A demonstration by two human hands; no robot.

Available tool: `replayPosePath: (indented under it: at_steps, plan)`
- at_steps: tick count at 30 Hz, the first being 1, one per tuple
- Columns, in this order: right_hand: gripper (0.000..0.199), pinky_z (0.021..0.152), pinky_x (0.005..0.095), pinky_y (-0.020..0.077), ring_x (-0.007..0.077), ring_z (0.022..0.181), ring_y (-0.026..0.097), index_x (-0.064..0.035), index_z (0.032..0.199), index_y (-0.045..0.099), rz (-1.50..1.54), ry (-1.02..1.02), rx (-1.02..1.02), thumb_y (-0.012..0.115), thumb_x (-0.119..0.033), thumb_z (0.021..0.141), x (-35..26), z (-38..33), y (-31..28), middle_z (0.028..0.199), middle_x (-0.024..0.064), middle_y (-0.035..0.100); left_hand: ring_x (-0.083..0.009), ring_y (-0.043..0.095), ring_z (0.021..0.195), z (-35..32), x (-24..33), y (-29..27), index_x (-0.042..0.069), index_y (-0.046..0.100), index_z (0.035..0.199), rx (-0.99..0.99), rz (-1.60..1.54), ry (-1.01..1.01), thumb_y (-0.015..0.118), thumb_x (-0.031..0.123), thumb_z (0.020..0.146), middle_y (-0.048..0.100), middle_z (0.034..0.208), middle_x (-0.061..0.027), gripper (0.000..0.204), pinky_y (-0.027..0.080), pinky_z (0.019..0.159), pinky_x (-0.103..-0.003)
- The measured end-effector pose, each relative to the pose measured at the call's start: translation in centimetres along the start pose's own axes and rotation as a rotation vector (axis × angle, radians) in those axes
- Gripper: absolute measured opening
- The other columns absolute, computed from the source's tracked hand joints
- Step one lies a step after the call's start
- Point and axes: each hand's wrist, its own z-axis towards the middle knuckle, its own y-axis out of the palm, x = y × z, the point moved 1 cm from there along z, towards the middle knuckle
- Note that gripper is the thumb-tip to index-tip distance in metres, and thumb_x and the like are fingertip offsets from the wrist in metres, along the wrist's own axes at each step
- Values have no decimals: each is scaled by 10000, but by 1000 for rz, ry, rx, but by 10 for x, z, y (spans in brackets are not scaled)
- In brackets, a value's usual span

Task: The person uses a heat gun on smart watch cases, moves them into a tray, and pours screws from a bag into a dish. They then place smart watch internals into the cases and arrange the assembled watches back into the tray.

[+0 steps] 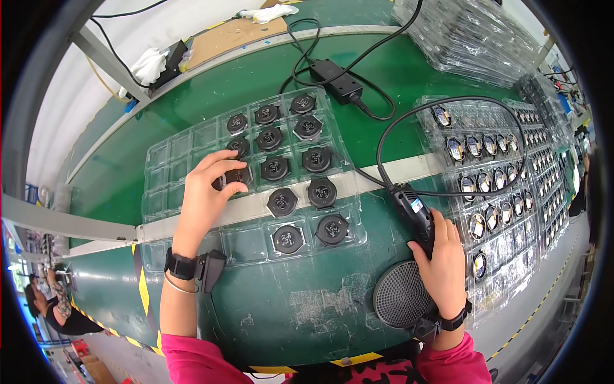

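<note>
My left hand (208, 192) reaches over a clear plastic tray (185, 144), thumb and fingers curled round the edges of a black round watch case (238, 179) in one pocket. Fingers hide part of that case. More black watch cases, such as this watch case (275, 168), sit in the tray's middle and right pockets; the left pockets hold none. My right hand (442, 265) is wrapped round a black electric screwdriver (412, 208) with a small lit display. Its cable leaves the upper end; its lower end is hidden by my hand. Beneath my right wrist lies a dark round textured disc (398, 294).
Right of the screwdriver, clear trays (505, 246) hold several round parts with exposed electronics. A black power box (336, 80) lies behind, its cable looping over those trays. Stacked clear trays (470, 38) stand at the back right. A metal shelf post (70, 221) crosses at left.
</note>
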Motion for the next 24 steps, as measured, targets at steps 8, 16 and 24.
replayPosePath:
  at_steps: [8,16,24]
  plan:
    - [599,823,456,447,429,969,533,43,1294,422,5,-18,5,698,-101,783,1,-2,1,1071,248,545,-330,608,1003,-15,-10,2,19,647,969,22,42,-42,784,44,662,634,1147,-134,337,506,830,-374]
    - [598,825,451,450,422,984,529,51,1292,420,-7,-29,6,696,-105,786,2,-3,0,1088,240,540,-340,608,1001,1,-6,-7,-11,519,802,-112,50,-95,776,21,665,638,1133,-168,294,472,849,-389]
    - [597,812,442,456,403,969,534,58,1282,424,-8,-58,19,700,-113,781,2,-3,1,1062,219,544,-335,604,971,-5,-3,-18,10,501,775,-112,55,9,776,4,649,643,1117,-152,303,476,840,-386]
